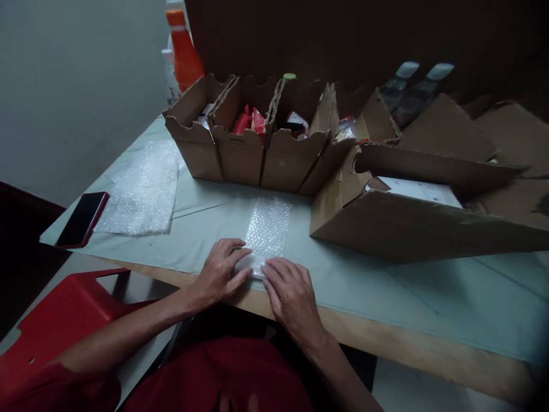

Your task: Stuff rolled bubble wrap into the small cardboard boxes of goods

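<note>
"Bubble wrap (268,226) lies flat on the pale green cloth (206,234), right at the front of the table. It's a little strip, and its far end points at the boxes."

"Who has it?"

"Both hands! The left hand (221,269) is on its left side, near the front end. The fingers are bent, and there is a gap between them and the thumb. The right hand (294,292) is curled over the front right corner."

"Are they pinching it tight?"

"I can't tell, not for either hand. I can see them touching it, that's all."

"What's over on the left?"

"A pile of bubbly sheets (146,189), with a phone (81,220) just beside it. The phone has a red edge and a dark screen. Lower down is a red stool (72,303)."

"And behind the strip?"

"A row of brown boxes (240,160) with open tops. One has red packets (243,121) in it. Behind the row, on the left, stands an orange bottle (186,66). A long box (412,229) sits to the right of the strip, with something white (422,191) inside."
</note>
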{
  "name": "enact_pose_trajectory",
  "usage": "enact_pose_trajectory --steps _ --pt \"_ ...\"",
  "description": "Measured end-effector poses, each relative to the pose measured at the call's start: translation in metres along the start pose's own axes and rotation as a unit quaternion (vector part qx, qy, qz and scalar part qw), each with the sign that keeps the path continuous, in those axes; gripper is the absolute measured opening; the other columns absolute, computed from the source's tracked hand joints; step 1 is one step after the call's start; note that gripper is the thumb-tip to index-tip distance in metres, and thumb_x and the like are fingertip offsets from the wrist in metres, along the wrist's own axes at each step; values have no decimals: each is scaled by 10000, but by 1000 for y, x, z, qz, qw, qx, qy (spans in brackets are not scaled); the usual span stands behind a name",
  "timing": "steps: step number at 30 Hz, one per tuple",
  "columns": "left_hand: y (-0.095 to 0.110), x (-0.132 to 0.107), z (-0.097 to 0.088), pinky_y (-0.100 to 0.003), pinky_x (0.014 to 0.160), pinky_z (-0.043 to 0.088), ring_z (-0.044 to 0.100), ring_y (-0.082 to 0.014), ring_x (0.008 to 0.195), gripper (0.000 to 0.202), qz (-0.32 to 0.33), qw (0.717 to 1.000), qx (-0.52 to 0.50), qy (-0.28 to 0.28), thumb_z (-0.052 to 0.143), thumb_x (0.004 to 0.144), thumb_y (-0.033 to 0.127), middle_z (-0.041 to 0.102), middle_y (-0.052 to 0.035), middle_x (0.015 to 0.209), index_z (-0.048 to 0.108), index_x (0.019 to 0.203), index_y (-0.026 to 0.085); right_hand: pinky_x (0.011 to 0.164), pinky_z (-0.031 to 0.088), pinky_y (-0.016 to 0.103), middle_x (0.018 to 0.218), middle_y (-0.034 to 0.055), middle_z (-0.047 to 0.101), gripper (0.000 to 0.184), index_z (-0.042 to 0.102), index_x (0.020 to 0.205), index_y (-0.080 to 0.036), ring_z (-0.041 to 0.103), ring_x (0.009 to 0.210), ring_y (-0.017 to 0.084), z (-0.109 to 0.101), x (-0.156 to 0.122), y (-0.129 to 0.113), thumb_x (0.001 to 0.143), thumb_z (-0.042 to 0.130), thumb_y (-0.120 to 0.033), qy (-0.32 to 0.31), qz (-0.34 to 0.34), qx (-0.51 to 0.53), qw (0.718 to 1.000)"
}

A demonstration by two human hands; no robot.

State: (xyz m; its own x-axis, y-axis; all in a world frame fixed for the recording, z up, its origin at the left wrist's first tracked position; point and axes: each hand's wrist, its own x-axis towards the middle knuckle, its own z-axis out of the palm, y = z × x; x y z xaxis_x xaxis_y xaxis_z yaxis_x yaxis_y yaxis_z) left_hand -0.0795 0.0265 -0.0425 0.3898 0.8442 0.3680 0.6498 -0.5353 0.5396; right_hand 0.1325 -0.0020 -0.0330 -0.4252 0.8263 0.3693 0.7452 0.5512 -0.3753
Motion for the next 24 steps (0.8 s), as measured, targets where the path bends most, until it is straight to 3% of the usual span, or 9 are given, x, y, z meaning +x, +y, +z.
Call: enact_pose_trajectory --steps 4,6,9,13,17,21,24 --pt "8 -10 -14 -461 963 462 569 -272 1099 358 51 997 -39 -52 601 884 164 663 -124 1152 597 1242 162 845 471 396 998 51 751 187 647 1092 -195 669 937 220 -5 2 -1 981 512 -127 0 27 69 997" --pt "9 -10 -16 -421 906 484 595 -244 1001 361 22 995 -66 -65 580 884 147 689 -94 1043 593 1244 164 815 478 370 986 42 750 190 641 1109 -204 669 897 201 -8 -4 -1 994 501 -146 -2 35 94 995" --pt "5 0 -11 -384 803 507 595 -225 858 356 -36 995 -58 -72 584 898 197 677 -66 893 598 1250 149 863 476 392 1120 90 723 229 622 1193 -201 655 1019 235 -9 -12 1 996 506 -185 29 39 45 998" --pt "-1 14 0 -430 858 510 593 -263 970 350 -24 998 -12 -50 582 914 229 666 -124 1044 599 1251 138 929 444 455 1227 119 679 259 633 1213 -202 618 1109 288 -7 -14 5 964 563 -194 20 23 -30 999" --pt "3 10 -4 -474 980 476 548 -293 1159 398 42 998 -29 -47 639 902 271 598 -165 1262 579 1278 158 891 456 425 1104 86 734 205 657 1148 -198 653 1022 252 -5 -8 10 978 543 -180 27 37 23 999" --pt "8 5 -10 -428 943 487 597 -243 1043 387 46 991 -72 -99 581 916 190 676 -104 1125 561 1302 193 835 483 376 1025 52 758 213 659 1148 -231 676 913 209 -7 -11 16 1010 496 -241 20 75 97 992" --pt "3 18 -2 -403 863 508 611 -232 915 391 7 994 -54 -93 590 916 235 696 -87 990 568 1302 170 872 479 402 1155 99 714 247 637 1209 -219 648 1026 244 -9 -16 17 1000 514 -264 50 81 36 995"
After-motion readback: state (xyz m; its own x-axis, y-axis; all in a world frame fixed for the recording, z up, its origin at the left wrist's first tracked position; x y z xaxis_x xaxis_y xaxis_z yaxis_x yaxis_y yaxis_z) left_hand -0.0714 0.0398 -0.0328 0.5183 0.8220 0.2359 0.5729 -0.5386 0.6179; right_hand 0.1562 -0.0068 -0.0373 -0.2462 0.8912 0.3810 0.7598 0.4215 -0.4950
